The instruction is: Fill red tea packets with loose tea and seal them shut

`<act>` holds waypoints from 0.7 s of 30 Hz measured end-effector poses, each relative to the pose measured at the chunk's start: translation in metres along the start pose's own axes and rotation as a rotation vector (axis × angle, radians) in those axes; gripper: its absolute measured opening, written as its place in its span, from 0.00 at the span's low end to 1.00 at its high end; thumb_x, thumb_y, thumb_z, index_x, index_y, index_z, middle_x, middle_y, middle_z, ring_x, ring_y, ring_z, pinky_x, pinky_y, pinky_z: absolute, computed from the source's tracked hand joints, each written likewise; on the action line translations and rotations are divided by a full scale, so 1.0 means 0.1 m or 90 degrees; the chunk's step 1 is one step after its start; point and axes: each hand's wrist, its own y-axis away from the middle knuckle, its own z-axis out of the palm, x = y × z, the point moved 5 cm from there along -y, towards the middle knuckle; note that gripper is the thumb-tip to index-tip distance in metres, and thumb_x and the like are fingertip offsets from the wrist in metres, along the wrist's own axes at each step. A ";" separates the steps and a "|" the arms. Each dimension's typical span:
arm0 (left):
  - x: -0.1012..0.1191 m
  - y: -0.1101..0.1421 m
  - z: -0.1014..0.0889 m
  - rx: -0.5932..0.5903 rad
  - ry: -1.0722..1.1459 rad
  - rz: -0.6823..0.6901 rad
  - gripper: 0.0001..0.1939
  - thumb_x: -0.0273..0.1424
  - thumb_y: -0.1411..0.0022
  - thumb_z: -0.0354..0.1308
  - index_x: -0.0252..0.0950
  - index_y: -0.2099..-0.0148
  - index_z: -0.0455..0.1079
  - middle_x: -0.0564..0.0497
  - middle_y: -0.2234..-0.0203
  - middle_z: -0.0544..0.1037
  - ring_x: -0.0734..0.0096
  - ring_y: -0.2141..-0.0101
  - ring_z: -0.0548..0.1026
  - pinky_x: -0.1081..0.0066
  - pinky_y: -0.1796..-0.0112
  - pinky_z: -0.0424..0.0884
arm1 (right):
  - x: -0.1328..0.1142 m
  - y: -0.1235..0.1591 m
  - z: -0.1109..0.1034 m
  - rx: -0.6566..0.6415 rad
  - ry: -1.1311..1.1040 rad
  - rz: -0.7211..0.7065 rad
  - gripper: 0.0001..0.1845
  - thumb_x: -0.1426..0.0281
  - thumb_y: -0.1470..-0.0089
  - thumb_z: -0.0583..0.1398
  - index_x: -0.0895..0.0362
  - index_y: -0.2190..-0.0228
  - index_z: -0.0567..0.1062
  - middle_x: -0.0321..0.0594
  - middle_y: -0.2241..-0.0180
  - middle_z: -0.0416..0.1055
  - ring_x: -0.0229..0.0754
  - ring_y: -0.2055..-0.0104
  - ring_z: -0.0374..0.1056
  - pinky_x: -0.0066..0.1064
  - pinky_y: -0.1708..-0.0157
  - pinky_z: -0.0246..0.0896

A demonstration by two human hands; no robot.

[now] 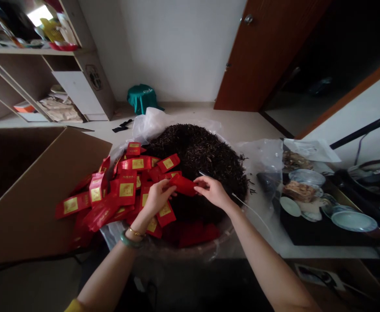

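Note:
Between my two hands is a red packet (184,185), held over the near side of a large plastic-lined container. My left hand (158,196) pinches its left end, and my right hand (212,190) grips its right end with the fingertips. A thin pale stick-like thing (202,173) shows at my right fingers; I cannot make out what it is. Behind my hands lies a heap of dark, dry tea-like leaves (203,149). Many red packets with gold labels (126,190) are piled to the left, and several more red packets (198,234) lie in shadow below my hands.
An open cardboard box (47,190) stands at the left. To the right, a black tray (302,232) carries dishes, a lidded bowl (307,177) and brown dried pieces. A thin white cord (253,211) runs beside the container. Behind are a teal bag (142,99) and a brown door (258,56).

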 end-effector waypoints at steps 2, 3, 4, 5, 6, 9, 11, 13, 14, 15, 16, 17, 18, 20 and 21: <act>0.03 -0.01 -0.04 0.029 0.085 -0.008 0.14 0.39 0.52 0.65 0.35 0.72 0.67 0.53 0.82 0.75 0.69 0.78 0.76 0.75 0.77 0.67 | 0.00 0.00 -0.02 0.052 -0.046 0.021 0.19 0.63 0.51 0.60 0.57 0.56 0.70 0.39 0.68 0.71 0.40 0.68 0.70 0.30 0.71 0.68; 0.06 -0.01 -0.08 0.052 0.128 -0.003 0.15 0.40 0.52 0.65 0.35 0.72 0.66 0.53 0.81 0.75 0.70 0.78 0.76 0.75 0.76 0.68 | 0.01 0.01 -0.02 0.067 -0.051 0.038 0.21 0.61 0.50 0.59 0.57 0.55 0.69 0.39 0.67 0.71 0.40 0.68 0.70 0.30 0.73 0.67; 0.09 -0.02 -0.12 0.079 0.171 0.008 0.15 0.41 0.51 0.64 0.35 0.71 0.66 0.54 0.81 0.75 0.71 0.78 0.75 0.75 0.76 0.69 | 0.00 0.02 -0.01 0.059 -0.040 0.053 0.21 0.60 0.50 0.59 0.57 0.56 0.69 0.39 0.67 0.71 0.39 0.69 0.69 0.29 0.74 0.67; 0.12 -0.02 -0.16 0.107 0.214 0.021 0.15 0.41 0.51 0.64 0.35 0.71 0.66 0.54 0.80 0.76 0.72 0.78 0.75 0.75 0.75 0.69 | 0.00 0.03 0.02 0.016 -0.014 0.064 0.20 0.60 0.50 0.59 0.57 0.57 0.70 0.39 0.68 0.72 0.39 0.69 0.69 0.28 0.74 0.66; 0.15 -0.02 -0.21 0.131 0.258 0.033 0.14 0.40 0.50 0.64 0.35 0.70 0.66 0.55 0.80 0.75 0.74 0.79 0.74 0.75 0.75 0.69 | -0.01 0.06 0.09 -0.068 0.023 0.071 0.18 0.60 0.51 0.61 0.57 0.60 0.72 0.38 0.69 0.72 0.39 0.70 0.69 0.28 0.74 0.65; 0.19 -0.04 -0.33 0.187 0.410 0.050 0.10 0.33 0.49 0.64 0.35 0.71 0.66 0.57 0.82 0.73 0.77 0.80 0.73 0.78 0.76 0.68 | -0.03 0.22 0.35 -0.411 0.162 0.068 0.16 0.64 0.59 0.67 0.56 0.65 0.78 0.36 0.72 0.75 0.38 0.71 0.69 0.26 0.73 0.62; 0.19 -0.06 -0.40 0.215 0.540 0.041 0.07 0.29 0.45 0.60 0.35 0.72 0.65 0.59 0.83 0.70 0.81 0.82 0.69 0.80 0.79 0.65 | -0.03 0.32 0.44 -0.535 0.224 0.067 0.13 0.67 0.60 0.67 0.54 0.67 0.80 0.35 0.72 0.77 0.39 0.71 0.70 0.25 0.73 0.60; 0.18 -0.08 -0.46 0.214 0.655 0.025 0.11 0.28 0.41 0.55 0.35 0.75 0.63 0.59 0.86 0.67 0.83 0.86 0.64 0.80 0.82 0.60 | -0.04 0.33 0.46 -0.545 0.246 0.069 0.09 0.69 0.56 0.64 0.53 0.68 0.81 0.35 0.71 0.78 0.40 0.69 0.72 0.25 0.70 0.60; 0.19 -0.09 -0.50 0.196 0.705 0.020 0.15 0.28 0.38 0.52 0.35 0.77 0.60 0.59 0.88 0.64 0.84 0.87 0.62 0.80 0.82 0.59 | -0.05 0.31 0.45 -0.531 0.246 0.071 0.09 0.70 0.55 0.63 0.53 0.69 0.82 0.36 0.70 0.79 0.41 0.67 0.73 0.25 0.69 0.61; 0.20 -0.10 -0.54 0.184 0.755 0.020 0.17 0.28 0.36 0.48 0.35 0.78 0.59 0.59 0.89 0.62 0.84 0.88 0.60 0.80 0.83 0.59 | -0.05 0.30 0.43 -0.518 0.245 0.072 0.09 0.70 0.54 0.62 0.53 0.69 0.82 0.36 0.69 0.79 0.42 0.65 0.73 0.26 0.67 0.61; 0.20 -0.10 -0.60 0.185 0.803 0.022 0.18 0.27 0.34 0.45 0.35 0.78 0.59 0.59 0.89 0.62 0.85 0.88 0.59 0.81 0.82 0.59 | -0.05 0.28 0.42 -0.508 0.245 0.075 0.10 0.69 0.54 0.62 0.52 0.68 0.82 0.36 0.68 0.80 0.42 0.64 0.74 0.26 0.66 0.61; 0.21 -0.10 -0.67 0.202 0.842 0.039 0.19 0.27 0.33 0.43 0.34 0.78 0.60 0.59 0.89 0.62 0.85 0.88 0.59 0.82 0.82 0.59 | -0.04 0.27 0.40 -0.497 0.248 0.079 0.10 0.69 0.53 0.61 0.52 0.67 0.82 0.36 0.68 0.80 0.43 0.64 0.74 0.26 0.66 0.61; 0.22 -0.09 -0.74 0.221 0.874 0.064 0.18 0.26 0.33 0.42 0.34 0.76 0.63 0.58 0.88 0.64 0.85 0.87 0.61 0.83 0.81 0.60 | -0.04 0.26 0.39 -0.489 0.252 0.083 0.11 0.69 0.53 0.61 0.53 0.67 0.82 0.37 0.67 0.80 0.43 0.64 0.74 0.27 0.66 0.61; 0.24 -0.07 -0.81 0.230 0.895 0.098 0.17 0.28 0.32 0.41 0.34 0.70 0.67 0.56 0.84 0.70 0.85 0.84 0.65 0.84 0.78 0.63 | -0.02 0.24 0.38 -0.481 0.260 0.088 0.12 0.70 0.52 0.59 0.54 0.66 0.82 0.38 0.66 0.80 0.43 0.64 0.74 0.27 0.67 0.61; 0.24 -0.07 -0.81 0.220 0.881 0.101 0.16 0.30 0.32 0.42 0.35 0.66 0.69 0.56 0.83 0.72 0.85 0.83 0.65 0.83 0.78 0.63 | -0.01 0.23 0.38 -0.476 0.263 0.088 0.13 0.71 0.52 0.59 0.55 0.66 0.82 0.39 0.66 0.80 0.43 0.65 0.74 0.27 0.67 0.61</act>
